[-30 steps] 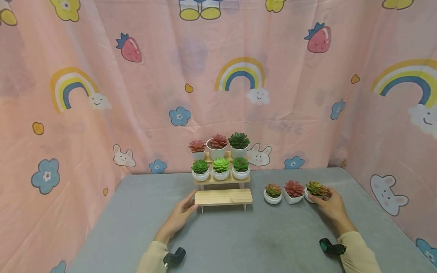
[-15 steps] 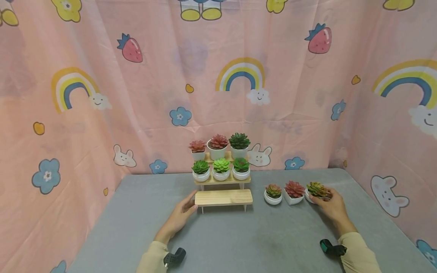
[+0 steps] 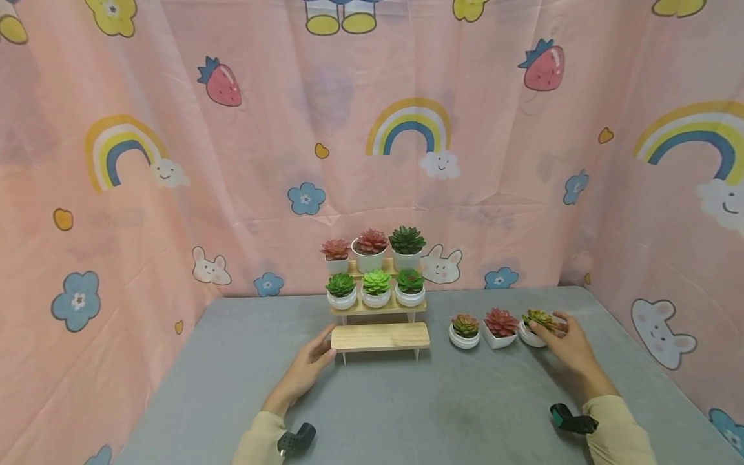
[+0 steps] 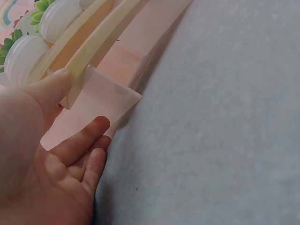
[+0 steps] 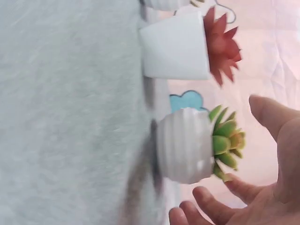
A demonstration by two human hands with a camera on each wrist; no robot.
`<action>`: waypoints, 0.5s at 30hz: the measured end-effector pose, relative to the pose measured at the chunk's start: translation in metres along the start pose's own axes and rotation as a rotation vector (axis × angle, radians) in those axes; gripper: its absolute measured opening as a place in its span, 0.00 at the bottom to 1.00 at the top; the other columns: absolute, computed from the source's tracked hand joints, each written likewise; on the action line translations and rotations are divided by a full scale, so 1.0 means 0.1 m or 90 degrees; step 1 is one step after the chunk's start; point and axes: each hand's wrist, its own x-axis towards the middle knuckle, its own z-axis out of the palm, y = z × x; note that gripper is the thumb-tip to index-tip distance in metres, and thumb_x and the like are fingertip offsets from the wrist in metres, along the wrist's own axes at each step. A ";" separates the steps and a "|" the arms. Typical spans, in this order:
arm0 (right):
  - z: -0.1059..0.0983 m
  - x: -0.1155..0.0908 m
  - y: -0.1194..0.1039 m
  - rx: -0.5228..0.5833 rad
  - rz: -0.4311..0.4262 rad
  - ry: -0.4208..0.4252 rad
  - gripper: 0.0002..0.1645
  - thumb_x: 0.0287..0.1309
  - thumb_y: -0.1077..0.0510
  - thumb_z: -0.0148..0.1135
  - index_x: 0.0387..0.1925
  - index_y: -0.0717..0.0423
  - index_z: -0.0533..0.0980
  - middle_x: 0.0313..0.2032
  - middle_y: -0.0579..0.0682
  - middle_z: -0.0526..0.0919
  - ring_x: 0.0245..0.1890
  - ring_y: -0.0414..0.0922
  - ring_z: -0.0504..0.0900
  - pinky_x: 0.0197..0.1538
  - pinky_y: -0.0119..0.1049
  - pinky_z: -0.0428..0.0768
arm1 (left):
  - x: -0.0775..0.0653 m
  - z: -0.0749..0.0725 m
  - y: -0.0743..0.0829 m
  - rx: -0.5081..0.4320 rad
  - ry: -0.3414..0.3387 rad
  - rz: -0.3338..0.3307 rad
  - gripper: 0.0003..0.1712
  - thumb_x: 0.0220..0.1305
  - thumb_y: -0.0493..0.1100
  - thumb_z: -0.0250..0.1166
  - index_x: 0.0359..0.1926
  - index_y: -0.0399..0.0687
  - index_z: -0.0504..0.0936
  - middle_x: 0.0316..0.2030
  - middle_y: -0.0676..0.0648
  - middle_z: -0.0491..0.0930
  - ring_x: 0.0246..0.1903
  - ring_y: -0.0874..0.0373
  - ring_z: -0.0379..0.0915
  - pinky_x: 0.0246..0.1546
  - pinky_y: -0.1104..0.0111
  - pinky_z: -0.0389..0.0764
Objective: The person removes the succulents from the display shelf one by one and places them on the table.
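My left hand is at the left end of the lowest wooden shelf of a tiered plant stand. In the left wrist view its thumb touches the wooden edge, and the other fingers lie loosely by the translucent leg. My right hand spreads around a yellow-green succulent in a ribbed white pot standing on the table. The right wrist view shows thumb and fingers apart, with fingertips close to the leaves. A red succulent in a square white pot and an orange-green succulent stand left of it.
The stand's middle shelf bears three green succulents in round white pots. Behind them, two reddish succulents and a dark green succulent stand on the top shelf. A pink printed curtain hangs behind the grey table.
My right hand has loosened around the yellow-green succulent's pot, its fingers spreading, and shifted slightly to the right. The pot stays at the end of the row; my left hand remains at the shelf.
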 end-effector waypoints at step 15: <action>0.03 -0.28 -0.48 0.022 -0.126 0.187 0.39 0.73 0.44 0.55 0.70 0.69 0.62 0.67 0.74 0.67 0.66 0.70 0.65 0.60 0.68 0.68 | 0.01 -0.01 -0.01 0.001 -0.005 0.002 0.35 0.76 0.48 0.58 0.79 0.49 0.58 0.67 0.31 0.72 0.69 0.36 0.69 0.70 0.39 0.66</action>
